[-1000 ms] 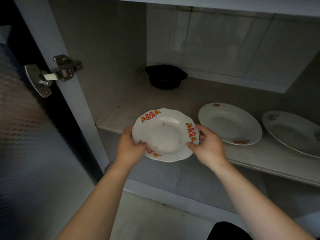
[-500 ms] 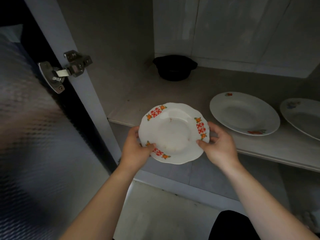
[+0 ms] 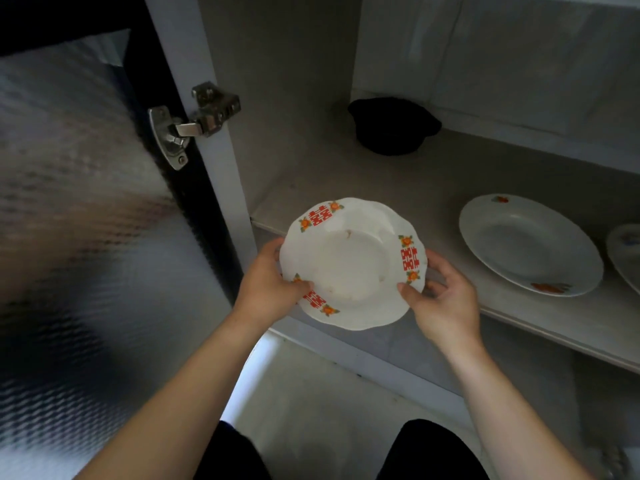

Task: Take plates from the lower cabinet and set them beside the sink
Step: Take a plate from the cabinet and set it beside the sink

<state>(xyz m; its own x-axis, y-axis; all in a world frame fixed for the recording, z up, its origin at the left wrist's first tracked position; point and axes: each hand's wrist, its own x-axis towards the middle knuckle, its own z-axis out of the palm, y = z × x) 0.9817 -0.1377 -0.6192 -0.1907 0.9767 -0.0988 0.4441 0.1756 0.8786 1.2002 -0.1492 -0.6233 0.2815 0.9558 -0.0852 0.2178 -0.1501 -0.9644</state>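
Before the cabinet shelf (image 3: 433, 188), both hands grip the plate (image 3: 349, 268).

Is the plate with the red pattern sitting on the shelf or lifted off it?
Lifted off. The left hand and right hand hold the plate by opposite rims, over the front edge of the shelf.

Plate (image 3: 349, 268) farther out from shelf (image 3: 433, 188)

Held plate (image 3: 349, 268) hides fingers of my left hand (image 3: 265, 289); far-right plate (image 3: 628, 251) cut by frame edge; black pot (image 3: 391, 126) too dark for detail.
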